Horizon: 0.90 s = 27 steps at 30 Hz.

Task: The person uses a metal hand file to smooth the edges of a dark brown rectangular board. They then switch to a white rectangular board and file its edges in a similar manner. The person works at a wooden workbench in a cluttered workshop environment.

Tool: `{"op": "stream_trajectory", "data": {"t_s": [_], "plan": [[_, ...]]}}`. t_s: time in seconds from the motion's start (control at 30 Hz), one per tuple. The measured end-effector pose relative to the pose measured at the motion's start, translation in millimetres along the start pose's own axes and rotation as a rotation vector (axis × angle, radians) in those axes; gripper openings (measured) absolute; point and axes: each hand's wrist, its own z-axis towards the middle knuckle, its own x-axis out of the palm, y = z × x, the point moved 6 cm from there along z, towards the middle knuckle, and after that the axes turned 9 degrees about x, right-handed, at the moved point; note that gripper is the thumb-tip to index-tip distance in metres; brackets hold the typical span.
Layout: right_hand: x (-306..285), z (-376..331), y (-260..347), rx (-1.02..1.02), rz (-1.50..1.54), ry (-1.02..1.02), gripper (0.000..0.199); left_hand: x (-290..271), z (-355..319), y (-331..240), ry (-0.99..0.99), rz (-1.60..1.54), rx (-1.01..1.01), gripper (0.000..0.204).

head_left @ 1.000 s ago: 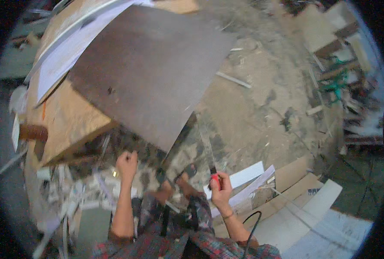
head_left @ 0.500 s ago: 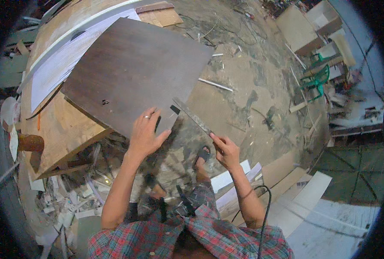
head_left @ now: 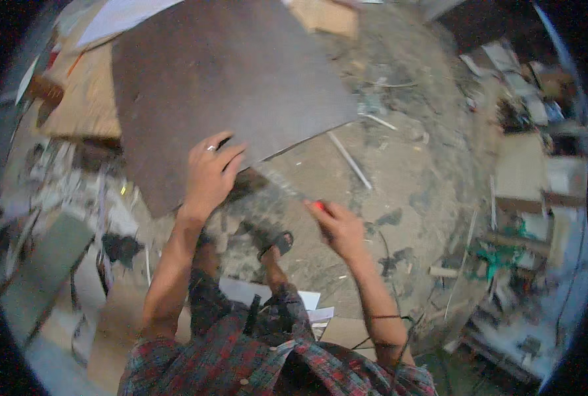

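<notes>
A large dark brown board (head_left: 234, 72) lies flat across a wooden worktable. My left hand (head_left: 211, 168), with a ring on one finger, rests on the board by its near edge, fingers and thumb apart. Something dark shows beside its fingertips, too blurred to name. My right hand (head_left: 341, 228) is closed around the red handle of a long, flat, grey file-like tool (head_left: 277, 179). The tool slants up and left, its far end near the board's near right edge. Motion blur hides whether the two touch.
The pale worktable (head_left: 86, 92) shows at the left, a brown roll (head_left: 46, 90) on it. Scraps litter the floor at left. A white tube (head_left: 350, 160) lies right of the board. Planks lie near my feet; a green chair (head_left: 498, 254) stands far right. A cable hangs by my right arm.
The view has turned, so the board appears rotated and higher. My left hand stays on the board, and my right hand still grips the tool, whose end now appears lower along the edge.
</notes>
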Motion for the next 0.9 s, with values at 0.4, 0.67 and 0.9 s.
{"op": "stream_trajectory", "data": {"t_s": [0.4,0.67,0.9], "plan": [[-16.8,59.9,-27.1,-0.178,-0.123,-0.091,0.074,5.3,28.9,21.8,-0.027,0.061,0.027,0.017],[-12.8,64.1,-32.5,-0.115,-0.051,-0.038,0.067,7.1,45.9,27.0,-0.118,0.102,0.016,0.016],[-32.1,14.1,-57.6,-0.14,-0.004,0.052,0.07,20.7,10.9,-25.8,0.043,0.022,0.022,0.016]]}}
